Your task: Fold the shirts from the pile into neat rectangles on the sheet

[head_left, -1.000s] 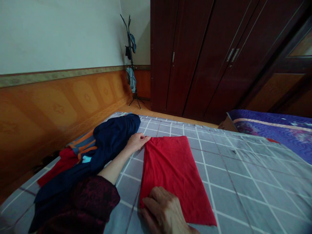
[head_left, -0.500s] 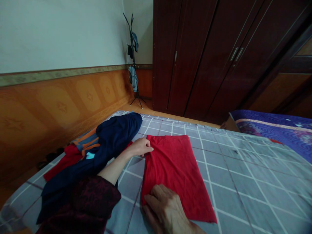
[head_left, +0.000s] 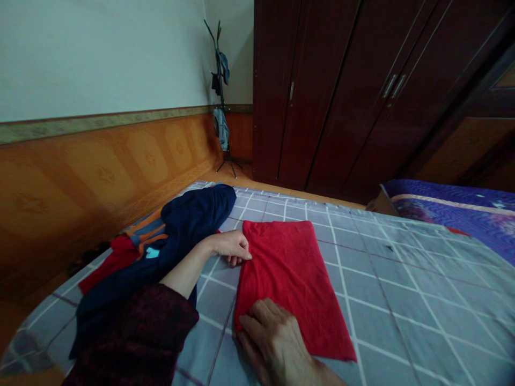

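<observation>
A folded red garment (head_left: 292, 273) lies flat on the checked bedsheet in front of me, with creases running in from its left edge. My left hand (head_left: 232, 247) pinches that edge near the far corner, fingers closed. Lower down, my right hand (head_left: 276, 339) grips the near part of the same edge between thumb and fingers; the back of the hand hides that corner. Left of my left forearm is a heap of clothes, with a dark navy garment (head_left: 199, 212) over a red one (head_left: 107, 262) and a grey-and-orange striped piece (head_left: 151, 233).
The grey checked bedsheet (head_left: 386, 300) spreads under everything. Past its far edge stand a dark wooden wardrobe (head_left: 317, 96) and a coat rack (head_left: 221, 91) with things hung on it. A purple quilted surface (head_left: 454, 209) is at the right, and a tiled wall (head_left: 100, 166) runs along the left.
My left hand has slid slightly toward me along the garment's left edge, its wrist bending more. The right hand keeps its grip nearly in place. My view has shifted a little.
</observation>
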A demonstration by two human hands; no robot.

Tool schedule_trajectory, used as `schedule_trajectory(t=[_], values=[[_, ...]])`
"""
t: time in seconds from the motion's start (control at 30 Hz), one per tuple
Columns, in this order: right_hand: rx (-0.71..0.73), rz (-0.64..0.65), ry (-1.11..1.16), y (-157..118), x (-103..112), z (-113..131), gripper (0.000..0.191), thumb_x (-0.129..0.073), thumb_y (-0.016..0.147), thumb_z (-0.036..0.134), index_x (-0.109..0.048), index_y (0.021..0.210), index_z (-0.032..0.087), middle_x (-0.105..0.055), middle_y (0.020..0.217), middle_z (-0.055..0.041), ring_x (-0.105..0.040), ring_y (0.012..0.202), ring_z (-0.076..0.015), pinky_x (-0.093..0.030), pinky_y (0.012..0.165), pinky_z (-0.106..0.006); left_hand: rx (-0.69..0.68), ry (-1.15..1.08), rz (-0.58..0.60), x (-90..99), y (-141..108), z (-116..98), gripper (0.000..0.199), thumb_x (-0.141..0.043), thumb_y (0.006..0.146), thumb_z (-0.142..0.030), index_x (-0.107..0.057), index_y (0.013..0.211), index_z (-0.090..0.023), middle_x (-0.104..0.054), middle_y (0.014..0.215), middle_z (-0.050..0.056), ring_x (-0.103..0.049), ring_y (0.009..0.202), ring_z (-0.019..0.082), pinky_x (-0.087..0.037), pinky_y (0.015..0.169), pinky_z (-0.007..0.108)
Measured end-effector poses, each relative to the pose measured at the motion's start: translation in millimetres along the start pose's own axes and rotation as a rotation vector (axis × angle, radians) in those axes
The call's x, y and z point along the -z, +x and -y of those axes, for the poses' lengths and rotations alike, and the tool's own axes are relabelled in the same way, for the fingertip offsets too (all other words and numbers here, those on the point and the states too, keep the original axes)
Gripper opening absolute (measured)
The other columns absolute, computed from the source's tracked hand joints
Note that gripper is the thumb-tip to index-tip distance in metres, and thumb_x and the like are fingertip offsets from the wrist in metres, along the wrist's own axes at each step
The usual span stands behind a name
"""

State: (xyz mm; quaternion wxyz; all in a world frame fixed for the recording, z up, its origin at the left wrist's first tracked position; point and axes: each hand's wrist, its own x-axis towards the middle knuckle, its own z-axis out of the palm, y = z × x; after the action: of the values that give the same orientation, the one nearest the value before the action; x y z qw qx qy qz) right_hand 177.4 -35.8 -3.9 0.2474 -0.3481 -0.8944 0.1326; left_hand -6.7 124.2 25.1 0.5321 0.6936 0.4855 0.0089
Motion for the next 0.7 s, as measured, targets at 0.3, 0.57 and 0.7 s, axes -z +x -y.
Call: schedule_trajectory(t=[0.3, 0.57, 0.7], values=[[-0.017, 0.018, -0.009, -1.8, 3.5, 4.8, 0.012, -0.047, 0.088, 0.02, -0.055, 0.078, 0.02, -0.057, 0.08, -0.0026, -0.051, 0.072, -0.0154, -0.033, 0.06, -0.027, -0.025, -0.049, -0.165, -32.5, -24.1, 7.2, 0.02, -0.059, 0.071, -0.034, -0.051, 0.066, -0.017, -0.056, 0.051, -0.003, -0.056, 0.045, 0.011, -0.04, 0.041, 0.017], [-0.024, 0.069, -0.035, 1.3, 12.9, 10.1, 0.012, -0.047, 0.087, 0.017, -0.055, 0.077, 0.019, -0.058, 0.082, -0.0032, -0.052, 0.071, -0.0146, -0.035, 0.06, -0.027, -0.107, -0.011, -0.487, -50.7, -36.2, 10.9, 0.019, -0.054, 0.075, -0.036, -0.051, 0.072, -0.018, -0.056, 0.057, -0.003, -0.055, 0.049, 0.011, -0.036, 0.044, 0.018], [-0.014, 0.06, -0.056, 0.9, 11.2, 10.5, 0.01, -0.049, 0.085, 0.017, -0.055, 0.078, 0.019, -0.058, 0.081, -0.0028, -0.052, 0.07, -0.0149, -0.036, 0.06, -0.027, -0.142, 0.222, -0.594, -59.0, -37.7, 2.0, 0.014, -0.061, 0.07, -0.031, -0.058, 0.073, -0.018, -0.06, 0.063, -0.002, -0.054, 0.057, 0.011, -0.032, 0.05, 0.02]])
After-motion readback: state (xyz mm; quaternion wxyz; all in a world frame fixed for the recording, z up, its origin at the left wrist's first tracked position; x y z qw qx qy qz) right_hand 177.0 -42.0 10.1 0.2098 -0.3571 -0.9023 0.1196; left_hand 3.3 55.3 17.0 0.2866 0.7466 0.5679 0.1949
